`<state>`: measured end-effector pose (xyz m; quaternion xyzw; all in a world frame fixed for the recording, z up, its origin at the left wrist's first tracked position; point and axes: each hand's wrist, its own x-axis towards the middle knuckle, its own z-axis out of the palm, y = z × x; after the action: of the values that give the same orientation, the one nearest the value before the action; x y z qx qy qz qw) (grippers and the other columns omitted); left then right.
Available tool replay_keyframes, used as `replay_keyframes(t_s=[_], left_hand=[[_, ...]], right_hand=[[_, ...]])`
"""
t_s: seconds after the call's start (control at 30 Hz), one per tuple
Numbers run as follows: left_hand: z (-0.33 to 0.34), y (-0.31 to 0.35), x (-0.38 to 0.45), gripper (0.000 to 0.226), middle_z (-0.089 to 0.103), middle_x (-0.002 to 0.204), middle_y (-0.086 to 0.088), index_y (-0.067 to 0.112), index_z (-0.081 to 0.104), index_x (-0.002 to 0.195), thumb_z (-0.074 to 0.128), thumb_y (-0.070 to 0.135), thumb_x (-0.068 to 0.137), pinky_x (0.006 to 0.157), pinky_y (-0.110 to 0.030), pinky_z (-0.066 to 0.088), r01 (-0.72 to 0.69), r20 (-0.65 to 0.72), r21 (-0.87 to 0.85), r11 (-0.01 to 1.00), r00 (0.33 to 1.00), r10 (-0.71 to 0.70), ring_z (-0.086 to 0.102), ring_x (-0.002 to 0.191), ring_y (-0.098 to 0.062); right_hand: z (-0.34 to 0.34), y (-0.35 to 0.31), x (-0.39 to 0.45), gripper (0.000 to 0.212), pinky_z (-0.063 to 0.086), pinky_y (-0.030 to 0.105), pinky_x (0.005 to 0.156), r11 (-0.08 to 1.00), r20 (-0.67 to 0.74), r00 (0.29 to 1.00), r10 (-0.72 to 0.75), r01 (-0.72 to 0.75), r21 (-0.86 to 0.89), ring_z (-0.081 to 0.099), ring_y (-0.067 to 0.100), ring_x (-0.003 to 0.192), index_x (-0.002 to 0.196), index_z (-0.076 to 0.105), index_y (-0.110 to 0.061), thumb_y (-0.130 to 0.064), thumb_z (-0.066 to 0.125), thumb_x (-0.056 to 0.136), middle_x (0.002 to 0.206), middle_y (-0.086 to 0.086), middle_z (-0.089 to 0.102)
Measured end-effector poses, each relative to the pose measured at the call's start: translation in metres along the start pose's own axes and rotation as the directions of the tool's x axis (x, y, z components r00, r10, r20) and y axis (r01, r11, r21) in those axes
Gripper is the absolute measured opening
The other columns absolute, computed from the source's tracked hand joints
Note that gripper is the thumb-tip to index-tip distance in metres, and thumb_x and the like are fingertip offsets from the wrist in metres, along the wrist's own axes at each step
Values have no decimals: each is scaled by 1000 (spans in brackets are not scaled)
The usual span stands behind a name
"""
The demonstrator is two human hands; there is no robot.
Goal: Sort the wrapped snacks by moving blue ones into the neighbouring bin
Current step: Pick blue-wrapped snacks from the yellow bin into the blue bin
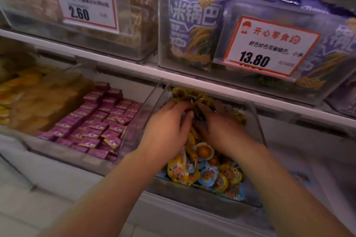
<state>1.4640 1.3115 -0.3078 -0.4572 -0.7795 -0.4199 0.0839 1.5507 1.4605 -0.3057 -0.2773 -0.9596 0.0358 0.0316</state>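
A clear plastic bin [256,121] on the lower shelf holds a heap of small round wrapped snacks, some yellow [178,172] and some blue [209,177]. Both my hands are deep in the heap toward the bin's back. My left hand [169,127] lies palm down with its fingers curled into the snacks. My right hand [221,131] does the same just to its right, almost touching it. The fingertips of both hands are buried among the wrappers, so what each hand holds is hidden. The blue snacks I can see lie mostly at the bin's front.
To the left stands a neighbouring clear bin [77,157] of purple wrapped squares [100,121]. Further left is a bin of yellow snacks [34,102]. The shelf above carries bins with purple bags [194,25] and price cards [269,46]. A white shelf edge [115,63] overhangs.
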Motion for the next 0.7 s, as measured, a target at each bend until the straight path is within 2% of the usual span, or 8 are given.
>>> replay_keyframes(t_s=[0.23,0.33,0.43,0.5,0.57,0.6,0.63,0.7], left_hand=[[-13,11,3,23,71,94,-4,19,62,113,50,29,97,81,-47,53,331,55,-413,849,939,-339,66,91,-24],[-20,14,0,33,66,105,-3,19,60,111,42,33,87,89,-44,51,341,105,-475,811,937,-332,63,99,-21],[-17,20,-7,9,51,99,-3,16,53,97,45,15,93,76,-33,43,255,125,-457,852,967,-222,53,85,-16],[-12,25,-14,15,49,100,1,17,55,103,51,4,95,78,-24,43,145,90,-428,892,989,-117,51,87,-10],[-6,37,-22,30,55,109,13,27,57,120,57,9,96,82,-5,38,31,11,-424,905,1000,-29,53,101,3],[-3,44,-27,35,57,112,19,31,56,126,60,15,95,86,-3,37,-3,-26,-429,903,1000,-9,52,106,7],[2,51,-31,38,57,114,25,35,56,130,62,22,94,89,-4,37,-23,-47,-428,903,999,3,52,109,8],[10,65,-38,42,54,114,31,39,54,135,60,36,93,95,-13,43,-40,-24,-417,908,999,33,53,113,4]], right_hand=[[-6,-11,5,43,32,41,115,999,-34,999,-25,26,25,28,39,139,137,53,-29,-35,58,94,151,14,29],[-15,-3,-12,38,38,27,106,969,-54,999,-5,19,248,45,25,131,129,63,-25,-35,65,93,141,7,48],[-28,7,-37,23,41,10,84,850,-246,958,151,1,527,60,12,107,110,72,-24,-31,73,88,114,-4,67],[-36,10,-55,8,45,7,74,622,-294,887,357,9,783,66,13,89,94,72,-20,-25,74,88,94,-3,72],[-42,5,-72,15,51,20,60,35,-42,899,435,30,999,64,20,68,92,68,-4,-19,69,89,75,7,68],[-44,1,-82,19,47,22,49,-226,90,926,368,-4,974,59,18,59,93,66,-1,-20,66,87,70,9,64],[-47,-3,-92,22,41,20,42,-385,176,941,290,-54,921,55,14,55,94,67,-1,-22,64,87,70,9,63],[-52,-9,-108,27,37,18,36,-512,257,957,135,-154,845,52,10,55,90,75,-6,-28,60,90,77,7,65]])
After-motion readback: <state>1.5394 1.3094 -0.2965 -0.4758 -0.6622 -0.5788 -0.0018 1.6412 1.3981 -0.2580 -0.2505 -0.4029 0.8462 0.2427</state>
